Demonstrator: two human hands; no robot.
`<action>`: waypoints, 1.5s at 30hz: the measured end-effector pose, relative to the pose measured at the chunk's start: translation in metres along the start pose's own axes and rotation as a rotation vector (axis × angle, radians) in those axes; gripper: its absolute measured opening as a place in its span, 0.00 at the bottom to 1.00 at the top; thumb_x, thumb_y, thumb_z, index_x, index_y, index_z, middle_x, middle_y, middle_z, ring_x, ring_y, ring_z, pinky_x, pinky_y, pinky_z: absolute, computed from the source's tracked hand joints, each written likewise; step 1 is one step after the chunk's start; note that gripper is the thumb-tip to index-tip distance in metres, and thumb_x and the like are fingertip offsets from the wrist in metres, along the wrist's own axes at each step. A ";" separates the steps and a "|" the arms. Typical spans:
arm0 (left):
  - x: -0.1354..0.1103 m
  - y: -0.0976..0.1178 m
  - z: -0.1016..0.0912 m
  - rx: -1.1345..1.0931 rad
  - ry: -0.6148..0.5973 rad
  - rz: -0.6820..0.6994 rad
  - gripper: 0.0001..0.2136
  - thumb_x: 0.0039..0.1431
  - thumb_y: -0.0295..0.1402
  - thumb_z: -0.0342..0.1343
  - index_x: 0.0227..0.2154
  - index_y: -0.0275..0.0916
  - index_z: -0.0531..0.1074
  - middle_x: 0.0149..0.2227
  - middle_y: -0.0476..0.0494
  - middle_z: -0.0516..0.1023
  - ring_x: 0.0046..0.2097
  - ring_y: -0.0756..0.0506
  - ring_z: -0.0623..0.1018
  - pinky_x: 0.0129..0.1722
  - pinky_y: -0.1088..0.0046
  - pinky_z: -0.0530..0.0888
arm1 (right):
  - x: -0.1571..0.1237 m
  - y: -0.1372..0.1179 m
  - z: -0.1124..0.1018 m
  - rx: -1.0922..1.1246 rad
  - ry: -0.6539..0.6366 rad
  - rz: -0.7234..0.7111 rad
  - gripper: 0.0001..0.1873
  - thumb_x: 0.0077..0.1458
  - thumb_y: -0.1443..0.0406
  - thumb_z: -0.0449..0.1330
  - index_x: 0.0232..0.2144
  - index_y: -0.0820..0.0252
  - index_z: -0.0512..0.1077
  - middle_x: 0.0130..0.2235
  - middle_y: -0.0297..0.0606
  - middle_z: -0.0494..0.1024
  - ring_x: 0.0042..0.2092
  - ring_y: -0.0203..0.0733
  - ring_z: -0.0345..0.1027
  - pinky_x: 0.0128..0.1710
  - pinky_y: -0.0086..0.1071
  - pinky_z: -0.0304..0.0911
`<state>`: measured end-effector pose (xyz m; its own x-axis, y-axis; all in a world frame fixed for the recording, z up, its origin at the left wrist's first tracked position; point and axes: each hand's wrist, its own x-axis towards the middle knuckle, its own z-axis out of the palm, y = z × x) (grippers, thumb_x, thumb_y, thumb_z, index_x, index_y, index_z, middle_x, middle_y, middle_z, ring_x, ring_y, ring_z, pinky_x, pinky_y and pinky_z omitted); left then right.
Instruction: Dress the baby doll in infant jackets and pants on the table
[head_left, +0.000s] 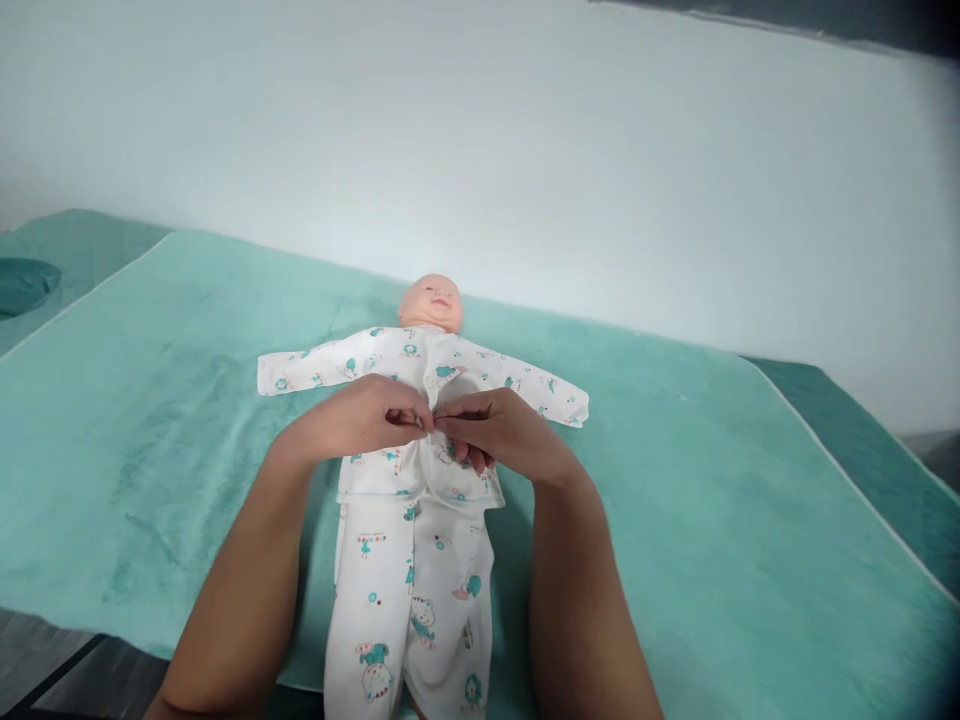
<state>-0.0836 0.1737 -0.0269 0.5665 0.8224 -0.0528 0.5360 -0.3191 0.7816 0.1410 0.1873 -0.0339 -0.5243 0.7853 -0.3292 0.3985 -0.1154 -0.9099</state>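
A baby doll lies on its back, head away from me, dressed in a white printed baby shirt and matching pants. The shirt's long sleeves stretch out to both sides. My left hand and my right hand meet at the middle of the doll's chest. Both pinch the shirt's front opening, fingertips almost touching. Whatever fastener lies between the fingers is hidden. Above the hands, the opening gapes slightly; below them, the two front edges come together near the hem.
A green plush blanket with a pale edge covers the table under the doll. Behind it rises a white wall. A dark green rounded thing sits at the far left. Grey floor shows at the lower left.
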 end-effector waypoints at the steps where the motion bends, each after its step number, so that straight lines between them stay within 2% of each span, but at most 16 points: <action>1: 0.000 0.000 0.000 -0.009 0.000 -0.012 0.09 0.60 0.36 0.54 0.33 0.41 0.78 0.32 0.49 0.76 0.32 0.50 0.71 0.30 0.77 0.65 | 0.000 0.000 0.000 -0.004 -0.005 -0.003 0.11 0.57 0.60 0.61 0.32 0.60 0.79 0.22 0.32 0.74 0.20 0.30 0.64 0.19 0.25 0.60; 6: 0.000 -0.001 -0.001 -0.011 -0.001 -0.036 0.09 0.59 0.37 0.55 0.33 0.41 0.79 0.31 0.49 0.75 0.31 0.50 0.70 0.30 0.76 0.64 | -0.001 -0.002 0.000 -0.031 -0.021 -0.025 0.10 0.57 0.63 0.59 0.33 0.60 0.80 0.22 0.31 0.73 0.20 0.29 0.62 0.20 0.25 0.60; 12: 0.001 -0.005 -0.004 -0.054 -0.053 -0.046 0.10 0.59 0.39 0.57 0.36 0.41 0.80 0.29 0.50 0.72 0.30 0.51 0.68 0.28 0.77 0.64 | -0.002 -0.006 0.001 -0.025 -0.034 -0.043 0.10 0.58 0.62 0.59 0.30 0.60 0.78 0.22 0.30 0.71 0.20 0.28 0.61 0.19 0.24 0.58; 16: 0.001 -0.008 -0.006 -0.120 -0.074 -0.100 0.09 0.56 0.40 0.60 0.33 0.40 0.77 0.26 0.51 0.71 0.29 0.51 0.69 0.27 0.77 0.65 | -0.002 -0.005 0.000 -0.010 -0.055 -0.062 0.10 0.58 0.61 0.60 0.32 0.60 0.79 0.22 0.30 0.73 0.20 0.28 0.61 0.20 0.24 0.58; 21: 0.000 -0.007 -0.007 -0.162 -0.066 -0.145 0.10 0.56 0.41 0.60 0.31 0.39 0.76 0.25 0.51 0.73 0.29 0.51 0.71 0.27 0.78 0.67 | 0.000 -0.002 -0.001 0.005 -0.083 -0.078 0.11 0.58 0.60 0.61 0.34 0.61 0.80 0.24 0.32 0.75 0.21 0.28 0.62 0.21 0.24 0.60; 27: -0.003 -0.005 -0.008 -0.270 -0.013 -0.245 0.13 0.59 0.45 0.58 0.30 0.39 0.74 0.23 0.50 0.74 0.27 0.49 0.75 0.26 0.77 0.71 | 0.002 0.000 0.000 0.051 -0.040 -0.058 0.11 0.58 0.58 0.62 0.35 0.60 0.79 0.23 0.31 0.74 0.20 0.29 0.64 0.20 0.24 0.61; 35: -0.002 0.005 -0.004 -0.173 -0.029 -0.286 0.15 0.57 0.46 0.59 0.27 0.38 0.77 0.25 0.48 0.77 0.22 0.51 0.74 0.22 0.77 0.68 | 0.004 0.002 -0.001 0.082 -0.060 -0.079 0.11 0.58 0.59 0.61 0.32 0.61 0.76 0.22 0.30 0.74 0.20 0.29 0.65 0.19 0.24 0.61; 40: -0.001 0.009 -0.002 -0.162 -0.034 -0.273 0.12 0.58 0.43 0.58 0.28 0.39 0.78 0.25 0.48 0.76 0.25 0.50 0.75 0.22 0.77 0.70 | 0.005 0.005 -0.001 0.087 -0.066 -0.074 0.11 0.58 0.58 0.61 0.30 0.61 0.74 0.22 0.31 0.75 0.19 0.30 0.65 0.19 0.24 0.62; 45: -0.001 0.008 -0.001 -0.170 -0.035 -0.293 0.14 0.57 0.45 0.58 0.29 0.39 0.78 0.26 0.46 0.77 0.27 0.48 0.76 0.23 0.76 0.71 | 0.005 0.004 -0.001 0.086 -0.070 -0.059 0.12 0.57 0.57 0.63 0.28 0.60 0.72 0.22 0.31 0.75 0.19 0.29 0.65 0.19 0.24 0.62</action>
<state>-0.0802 0.1708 -0.0197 0.4272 0.8496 -0.3094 0.5685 0.0137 0.8226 0.1408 0.1913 -0.0386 -0.5975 0.7482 -0.2883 0.3012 -0.1238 -0.9455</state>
